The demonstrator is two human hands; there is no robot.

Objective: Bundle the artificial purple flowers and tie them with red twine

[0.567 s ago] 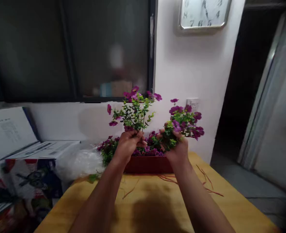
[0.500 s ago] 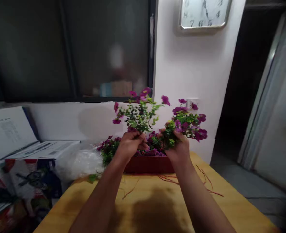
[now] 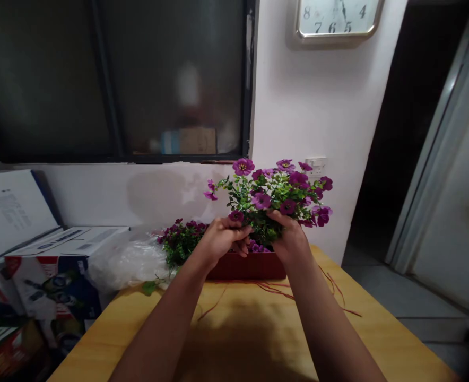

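Note:
My left hand (image 3: 226, 237) pinches the base of a sprig of purple artificial flowers (image 3: 243, 167) with small green leaves. Wrapped round the lower part of a second bunch of purple flowers (image 3: 299, 179) is my right hand (image 3: 292, 239). The two bunches meet and overlap, so where one ends is hard to tell. Both are held above a dark red rectangular planter (image 3: 246, 266), which stands at the back of the table with purple blooms inside it. More purple flowers with leaves (image 3: 182, 241) lie to the planter's left.
Crumpled clear plastic (image 3: 133, 262) and a printed carton (image 3: 59, 281) are at the left. Thin red strips (image 3: 276, 291) lie on the wooden table (image 3: 234, 339). Behind are a window (image 3: 171, 79), a wall socket (image 3: 316, 166) and a clock (image 3: 338, 21); a dark doorway (image 3: 389, 148) is at right.
The left sprig has moved right and slightly down, up against the right bunch. The two bunches stood apart before and now overlap. Both hands keep their hold.

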